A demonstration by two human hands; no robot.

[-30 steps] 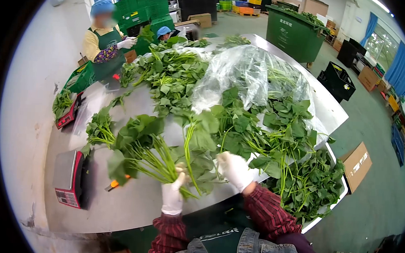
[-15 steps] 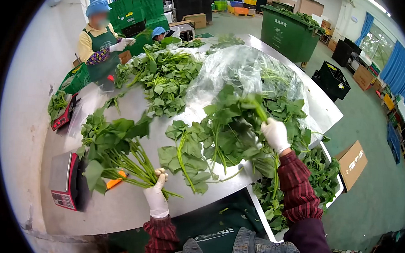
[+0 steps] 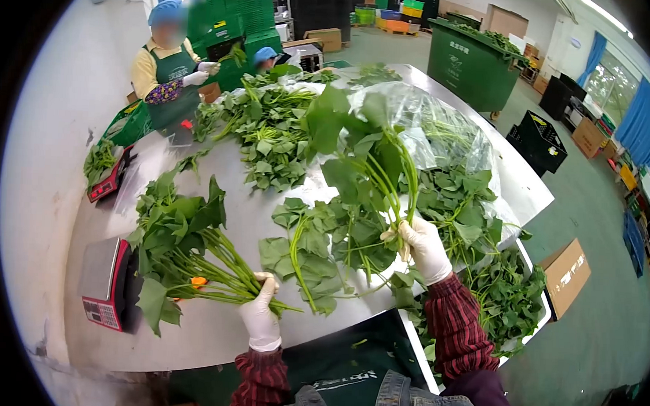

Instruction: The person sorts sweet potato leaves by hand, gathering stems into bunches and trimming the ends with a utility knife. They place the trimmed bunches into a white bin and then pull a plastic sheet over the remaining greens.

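Note:
My left hand [image 3: 261, 313], in a white glove, grips the stems of a bunch of leafy greens [image 3: 183, 236] whose leaves point left over the steel table [image 3: 215, 329]. My right hand [image 3: 425, 246], also gloved, holds a second bunch of greens [image 3: 364, 150] by its stems, raised upright above the table. Loose greens [image 3: 308, 250] lie on the table between my hands.
A red scale [image 3: 106, 283] sits at the left edge, an orange tool [image 3: 199, 282] beside it. A clear plastic bag [image 3: 432, 124] covers greens at the back. More greens fill a white tray [image 3: 503, 300] on the right. A co-worker [image 3: 167, 62] stands far left; a green bin [image 3: 468, 60] behind.
My right hand has pulled a bunch out of the pile and lifted it upright, moving back toward me. My left hand keeps its bunch, shifted slightly right.

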